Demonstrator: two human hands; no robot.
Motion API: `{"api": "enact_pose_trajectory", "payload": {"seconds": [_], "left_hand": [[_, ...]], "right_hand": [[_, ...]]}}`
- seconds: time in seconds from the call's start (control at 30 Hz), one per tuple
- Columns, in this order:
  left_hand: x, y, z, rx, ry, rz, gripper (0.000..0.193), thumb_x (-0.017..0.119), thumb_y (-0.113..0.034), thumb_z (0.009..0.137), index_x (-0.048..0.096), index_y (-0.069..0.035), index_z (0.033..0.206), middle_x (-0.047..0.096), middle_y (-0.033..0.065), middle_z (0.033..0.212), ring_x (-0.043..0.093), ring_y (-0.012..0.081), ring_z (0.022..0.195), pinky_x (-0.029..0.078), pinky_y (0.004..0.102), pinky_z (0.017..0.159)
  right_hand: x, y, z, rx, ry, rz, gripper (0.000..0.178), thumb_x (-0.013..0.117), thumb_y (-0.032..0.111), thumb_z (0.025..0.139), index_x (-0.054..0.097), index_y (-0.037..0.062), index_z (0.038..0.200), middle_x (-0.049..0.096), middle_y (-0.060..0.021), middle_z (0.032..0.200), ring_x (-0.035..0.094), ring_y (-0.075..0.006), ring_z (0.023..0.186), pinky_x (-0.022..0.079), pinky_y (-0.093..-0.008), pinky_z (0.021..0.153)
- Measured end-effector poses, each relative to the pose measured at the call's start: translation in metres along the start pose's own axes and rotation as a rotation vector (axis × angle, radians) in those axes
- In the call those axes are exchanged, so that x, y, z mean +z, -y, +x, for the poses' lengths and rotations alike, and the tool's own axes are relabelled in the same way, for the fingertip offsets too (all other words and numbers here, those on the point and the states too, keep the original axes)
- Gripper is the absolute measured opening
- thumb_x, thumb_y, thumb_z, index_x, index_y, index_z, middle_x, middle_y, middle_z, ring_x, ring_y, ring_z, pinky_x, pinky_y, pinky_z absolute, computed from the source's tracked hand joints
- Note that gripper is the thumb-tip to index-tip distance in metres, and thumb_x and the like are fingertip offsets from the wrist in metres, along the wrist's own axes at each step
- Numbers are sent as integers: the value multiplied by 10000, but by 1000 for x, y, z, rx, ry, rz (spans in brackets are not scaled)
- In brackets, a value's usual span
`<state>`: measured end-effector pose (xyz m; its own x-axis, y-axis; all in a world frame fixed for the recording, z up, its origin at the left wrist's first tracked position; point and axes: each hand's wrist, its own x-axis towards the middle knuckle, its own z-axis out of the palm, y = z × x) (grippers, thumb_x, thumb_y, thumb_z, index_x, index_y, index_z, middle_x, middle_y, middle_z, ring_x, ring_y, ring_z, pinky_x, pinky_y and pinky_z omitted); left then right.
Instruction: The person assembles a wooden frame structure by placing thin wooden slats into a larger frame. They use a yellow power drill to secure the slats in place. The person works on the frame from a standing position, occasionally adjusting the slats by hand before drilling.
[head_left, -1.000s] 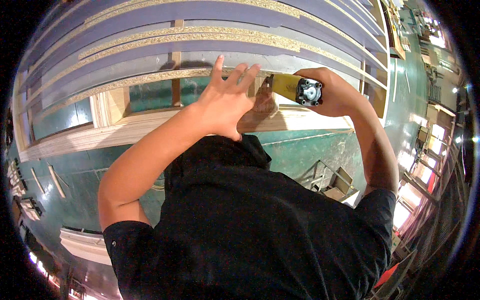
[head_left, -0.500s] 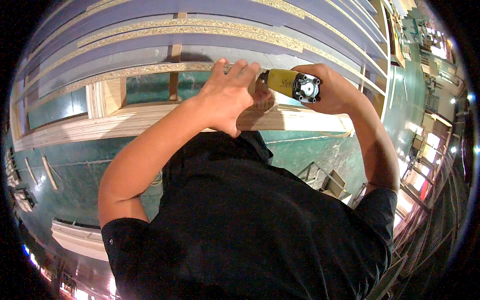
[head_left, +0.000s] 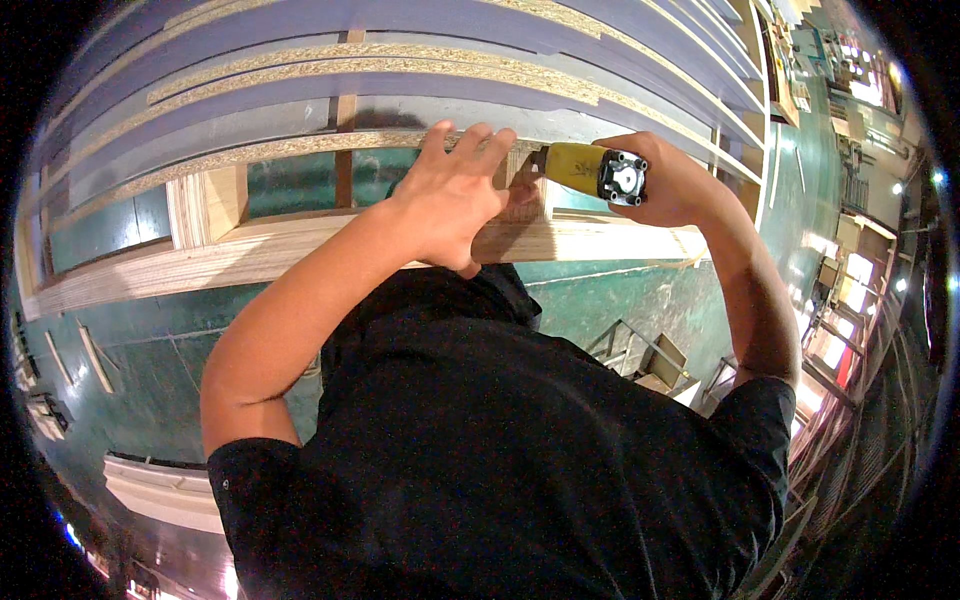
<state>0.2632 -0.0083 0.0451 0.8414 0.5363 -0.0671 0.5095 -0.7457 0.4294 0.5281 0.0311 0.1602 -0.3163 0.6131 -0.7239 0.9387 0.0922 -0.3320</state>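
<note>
My left hand (head_left: 445, 195) spans a pale wooden frame (head_left: 330, 240), fingers spread. Its thumb hooks over the near rail, and its fingertips reach the particle-board edge (head_left: 290, 150) on the far side. Just right of it, my right hand (head_left: 665, 180) is wrapped around a yellow and black nail gun (head_left: 575, 167), whose round bolted cap faces up. The gun lies sideways with its nose pointing left, close to a short wooden crosspiece (head_left: 535, 200) between the rail and the board. My left fingers partly cover that crosspiece, and whether the nose touches the wood I cannot tell.
Beyond the frame, several long grey-purple panels (head_left: 400, 105) with particle-board edges stand side by side. Another wooden block (head_left: 205, 205) bridges the frame at left. Below is a green floor (head_left: 150, 370) with loose strips (head_left: 95, 358) and a stack of pale boards (head_left: 165, 492).
My right hand and the nail gun have shifted slightly right, away from my left hand. My left hand keeps its place on the frame.
</note>
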Motion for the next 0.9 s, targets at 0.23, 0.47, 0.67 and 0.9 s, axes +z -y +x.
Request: {"api": "enact_pose_trajectory", "payload": {"seconds": [0.23, 0.47, 0.67, 0.9], "left_hand": [[5, 1, -2, 16, -46, -24, 1044, 898, -497, 505, 535, -322, 1468, 330, 226, 1573, 352, 445, 1433, 273, 676, 1119], [-1, 0, -3, 21, 0, -11, 1081, 895, -508, 504, 507, -347, 1499, 298, 223, 1591, 309, 457, 1457, 246, 675, 1139], [-4, 2, -5, 1, 40, -25, 1141, 901, -564, 509, 458, -360, 1540, 249, 237, 1642, 272, 470, 1495, 187, 687, 1181], [-1, 7, -37, 85, -34, -87, 900, 842, -547, 694, 542, -234, 1483, 316, 234, 1642, 274, 424, 1529, 149, 755, 1181]], "right_hand": [[5, -16, -8, -44, -33, -22, 746, 882, 117, 685, 607, 67, 1377, 669, -189, 1247, 619, -370, 1193, 490, -413, 1050], [12, -16, -21, 65, -80, 46, 743, 873, 103, 695, 606, 79, 1388, 667, -190, 1250, 603, -368, 1240, 478, -410, 1076], [18, -13, -40, 166, -19, -12, 732, 857, 132, 699, 612, 80, 1387, 672, -215, 1261, 631, -370, 1210, 495, -417, 1065], [57, 40, -85, 355, -317, -38, 623, 855, 179, 707, 655, 69, 1287, 728, -194, 1147, 703, -374, 1068, 559, -441, 948]]}}
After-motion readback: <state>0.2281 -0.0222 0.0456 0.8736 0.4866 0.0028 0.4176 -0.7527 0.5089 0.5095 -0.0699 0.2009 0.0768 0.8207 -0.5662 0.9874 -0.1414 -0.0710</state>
